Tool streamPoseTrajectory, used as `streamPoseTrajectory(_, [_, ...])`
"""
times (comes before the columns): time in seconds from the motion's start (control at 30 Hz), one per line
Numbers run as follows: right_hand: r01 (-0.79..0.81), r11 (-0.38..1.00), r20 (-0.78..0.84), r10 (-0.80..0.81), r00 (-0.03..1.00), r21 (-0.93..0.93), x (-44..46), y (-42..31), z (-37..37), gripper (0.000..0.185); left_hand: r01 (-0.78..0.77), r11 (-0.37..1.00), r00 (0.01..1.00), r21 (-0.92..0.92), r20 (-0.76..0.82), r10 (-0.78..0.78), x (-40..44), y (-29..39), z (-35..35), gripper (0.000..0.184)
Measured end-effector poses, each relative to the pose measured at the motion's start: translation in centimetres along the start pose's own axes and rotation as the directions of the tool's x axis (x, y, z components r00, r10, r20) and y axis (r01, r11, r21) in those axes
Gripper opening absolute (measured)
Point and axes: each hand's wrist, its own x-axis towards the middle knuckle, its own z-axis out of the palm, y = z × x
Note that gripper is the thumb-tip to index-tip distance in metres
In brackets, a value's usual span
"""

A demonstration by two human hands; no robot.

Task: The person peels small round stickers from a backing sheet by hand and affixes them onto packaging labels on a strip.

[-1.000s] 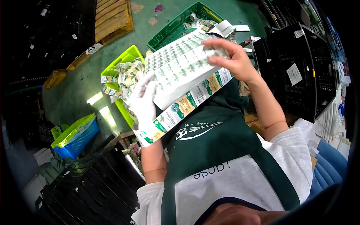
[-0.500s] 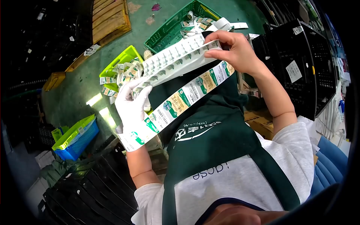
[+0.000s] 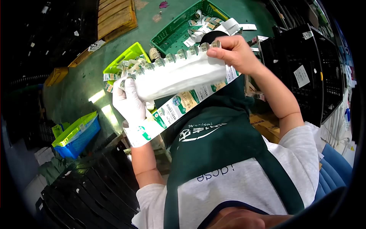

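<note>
My left hand (image 3: 130,103), in a white glove, pinches the left end of a wide white strip with a row of round dark-green prints along its upper edge, a label strip (image 3: 179,78). My bare right hand (image 3: 237,55) grips its other end between thumb and fingers, so it is stretched between both hands in front of my apron. Below it runs a length of printed labels (image 3: 173,110), green, cream and white with barcodes, from my left wrist up towards my right hand. Whether both lengths belong to one band is hidden.
A dark green crate (image 3: 171,38) with label strips in it stands on the floor ahead. Left of it is a lime green basket (image 3: 133,51) with more strips. A blue basket (image 3: 82,139) sits further left, black crates (image 3: 305,72) at right, a wooden pallet (image 3: 114,17) at far left.
The wide strip has turned, so its plain white face now shows with the round prints along the top edge. It covers more of the printed labels below. Both hands keep their hold.
</note>
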Motion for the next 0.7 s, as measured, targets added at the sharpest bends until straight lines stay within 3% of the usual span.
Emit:
streamPoseTrajectory(0.07, [0.088, 0.975, 0.136, -0.061, 0.989, -0.204, 1.2, 0.1, -1.8, 0.027, -0.021, 0.999, 0.999, 0.024, 0.049, 0.02, 0.2, 0.0, -0.2, 0.009])
streamPoseTrajectory(0.13, [0.204, 0.876, 0.22, -0.116, 0.969, -0.437, 2.4, -1.3, -2.4, 0.027, 0.024, 1.0, 0.996, 0.008, 0.088, -0.024, 0.4, -0.3, -0.5, 0.01])
streamPoseTrajectory(0.2, [0.378, 0.747, 0.358, -0.2, 0.912, -0.547, 3.5, -2.4, -1.3, 0.037, 0.033, 0.999, 0.993, 0.023, 0.111, -0.035, 0.4, -0.3, -0.2, 0.011])
streamPoseTrajectory(0.3, [0.411, 0.617, 0.488, -0.05, 0.872, -0.671, 4.2, -4.3, 0.9, 0.043, 0.053, 0.997, 0.989, -0.057, 0.142, -0.045, 0.5, -0.5, 0.2, 0.01])
streamPoseTrajectory(0.37, [0.568, 0.572, 0.537, -0.246, 0.807, -0.591, 4.4, -3.2, 2.0, 0.039, 0.068, 0.996, 0.987, -0.064, 0.149, -0.058, 0.5, -0.8, 0.4, 0.01])
streamPoseTrajectory(0.47, [0.832, 0.364, 0.53, -0.646, 0.55, -0.419, 4.6, -2.0, 2.3, 0.033, 0.097, 0.995, 0.983, -0.006, 0.157, -0.094, 0.6, -1.2, 0.3, 0.012])
streamPoseTrajectory(0.57, [0.665, 0.716, 0.132, -0.653, 0.746, -0.212, 4.9, -2.4, 0.2, 0.037, 0.1, 0.995, 0.99, 0.013, 0.102, -0.101, 0.4, -2.0, -0.5, 0.013])
streamPoseTrajectory(0.6, [0.48, 0.862, 0.098, -0.47, 0.877, -0.164, 4.7, -2.9, -1.0, 0.038, 0.091, 0.996, 0.994, -0.022, 0.06, -0.09, 0.3, -2.2, -0.5, 0.013])
streamPoseTrajectory(0.63, [0.481, 0.838, 0.115, -0.468, 0.876, -0.256, 5.1, -2.9, -1.8, 0.035, 0.087, 0.996, 0.995, -0.033, 0.054, -0.085, 0.2, -2.1, -0.5, 0.013])
streamPoseTrajectory(0.7, [0.308, 0.854, 0.297, -0.191, 0.935, -0.42, 4.7, -2.4, -3.1, 0.027, 0.074, 0.996, 0.997, -0.055, 0.044, -0.071, 0.2, -1.8, -0.4, 0.012])
